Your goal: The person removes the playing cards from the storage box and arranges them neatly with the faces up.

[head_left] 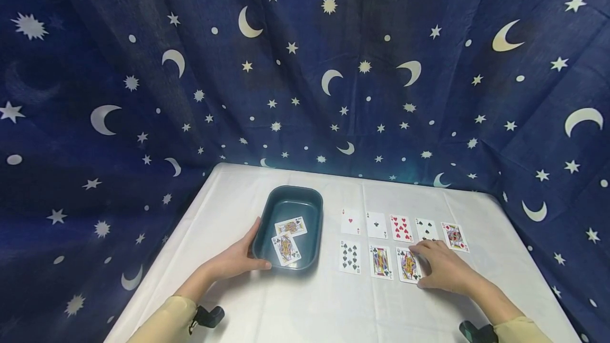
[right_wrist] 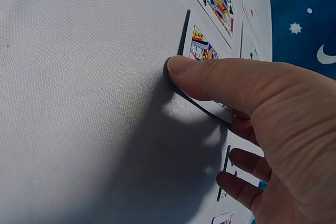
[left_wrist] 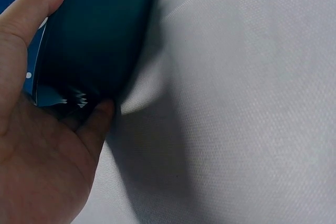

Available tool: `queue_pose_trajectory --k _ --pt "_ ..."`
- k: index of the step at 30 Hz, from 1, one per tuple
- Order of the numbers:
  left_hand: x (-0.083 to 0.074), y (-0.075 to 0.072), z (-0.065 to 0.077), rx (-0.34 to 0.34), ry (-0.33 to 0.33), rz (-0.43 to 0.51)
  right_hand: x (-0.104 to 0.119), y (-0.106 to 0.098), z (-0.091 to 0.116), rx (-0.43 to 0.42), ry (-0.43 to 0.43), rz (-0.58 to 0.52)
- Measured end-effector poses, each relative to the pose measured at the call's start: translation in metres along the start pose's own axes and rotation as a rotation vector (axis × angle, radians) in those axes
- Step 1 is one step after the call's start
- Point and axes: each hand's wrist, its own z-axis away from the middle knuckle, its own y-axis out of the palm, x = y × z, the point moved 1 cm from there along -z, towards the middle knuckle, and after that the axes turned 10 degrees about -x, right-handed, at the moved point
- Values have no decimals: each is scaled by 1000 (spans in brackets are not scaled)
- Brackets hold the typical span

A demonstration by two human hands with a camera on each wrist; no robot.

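Note:
My left hand (head_left: 238, 257) grips a dark teal tray (head_left: 319, 232) at its near left corner, thumb on the near side. In the left wrist view the thumb and fingers lie around the tray wall (left_wrist: 100, 30). Two face cards lie inside, one club card (head_left: 286, 249) partly over another card (head_left: 294, 225). At the right, my right hand (head_left: 445, 266) pinches a face card of clubs (head_left: 407, 266) along its right side. The right wrist view shows the thumb on a corner of this playing card (right_wrist: 202, 45); the other fingers are partly hidden.
Left of the held card lie a jack of clubs (head_left: 381, 262) and a spade card (head_left: 350, 257). A back row runs from the ace of hearts (head_left: 351, 221) to a red face card (head_left: 455, 237). White cloth (head_left: 305, 311) covers the table; a starry blue curtain (head_left: 305, 94) hangs behind.

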Motion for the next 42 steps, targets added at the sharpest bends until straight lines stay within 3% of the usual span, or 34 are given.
queue_pose_trajectory --k 42 --pt "1 1 0 -1 3 -19 2 0 0 73 62 -61"
